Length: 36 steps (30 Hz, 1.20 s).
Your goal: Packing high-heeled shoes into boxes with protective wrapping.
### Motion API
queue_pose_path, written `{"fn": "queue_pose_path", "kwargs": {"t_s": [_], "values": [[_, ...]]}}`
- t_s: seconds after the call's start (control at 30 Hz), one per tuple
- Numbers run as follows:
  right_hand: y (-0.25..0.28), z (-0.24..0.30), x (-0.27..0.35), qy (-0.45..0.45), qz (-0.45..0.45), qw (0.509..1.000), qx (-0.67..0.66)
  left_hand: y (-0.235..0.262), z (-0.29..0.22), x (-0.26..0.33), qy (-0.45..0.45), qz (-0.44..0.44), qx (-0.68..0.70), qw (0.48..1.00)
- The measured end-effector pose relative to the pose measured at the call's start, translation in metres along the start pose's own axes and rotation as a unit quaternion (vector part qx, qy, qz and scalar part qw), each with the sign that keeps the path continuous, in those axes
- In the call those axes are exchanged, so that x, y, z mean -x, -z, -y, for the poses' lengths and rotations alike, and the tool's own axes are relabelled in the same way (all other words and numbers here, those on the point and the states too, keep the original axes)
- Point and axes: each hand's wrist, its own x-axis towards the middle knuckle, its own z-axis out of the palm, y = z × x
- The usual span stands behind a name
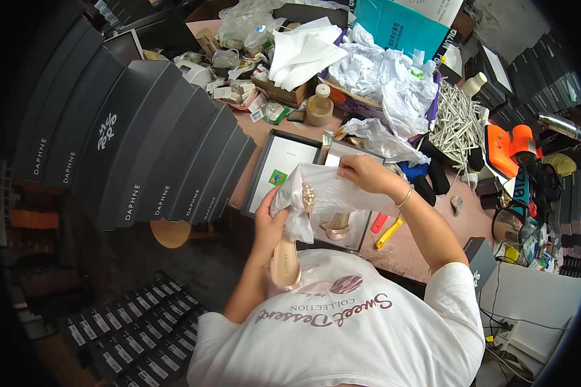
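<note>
My left hand [268,222] is closed around a beige sandal [285,260], tilted with its heel end towards my shirt. Beaded gold trim [308,198] shows on its front part, and white tissue paper [332,197] drapes around that part. The paper's upper right edge is pinched by my right hand [364,174], which stretches it out to the right. Beneath my hands a grey shoebox [361,235] lies on the table, partly hidden by the paper. A second sandal [336,228] rests in it. Left of this box is an open grey lid [289,152] with a white inside and a green sticker.
Tall stacks of grey shoeboxes [148,142] rise close on the left. Beyond the box stand a bottle [320,106] and a purple box of crumpled paper [384,74]. Paper sticks [457,122], an orange tape dispenser [511,149] and a yellow-handled tool [390,233] lie to the right.
</note>
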Motion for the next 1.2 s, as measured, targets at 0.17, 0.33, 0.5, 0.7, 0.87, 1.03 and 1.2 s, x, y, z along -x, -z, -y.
{"fn": "queue_pose_path", "kwargs": {"t_s": [0.17, 0.33, 0.5, 0.7, 0.87, 1.03, 1.2], "values": [[-0.023, 0.021, -0.026, 0.026, -0.088, 0.996, 0.012, 0.001, 0.034, -0.021, -0.036, -0.045, -0.038, 0.998], [-0.096, 0.063, -0.029, 0.032, -0.131, 0.983, 0.122, -0.005, 0.068, -0.023, -0.038, -0.136, -0.118, 0.983], [-0.145, 0.069, 0.001, 0.092, -0.108, 0.977, 0.157, -0.002, 0.053, -0.006, 0.082, -0.039, 0.1, 0.991], [-0.153, 0.064, 0.019, 0.164, -0.095, 0.976, 0.112, 0.023, 0.026, -0.028, 0.179, 0.113, 0.172, 0.962], [-0.13, 0.06, 0.03, 0.292, -0.115, 0.948, -0.058, 0.014, 0.028, -0.022, 0.019, 0.092, -0.108, 0.99], [-0.108, 0.074, 0.053, 0.073, -0.131, 0.988, -0.045, 0.021, 0.031, -0.016, -0.025, 0.063, -0.203, 0.977], [-0.131, 0.069, 0.036, 0.106, -0.077, 0.99, -0.054, 0.015, 0.028, -0.018, -0.078, 0.037, -0.278, 0.957]]}}
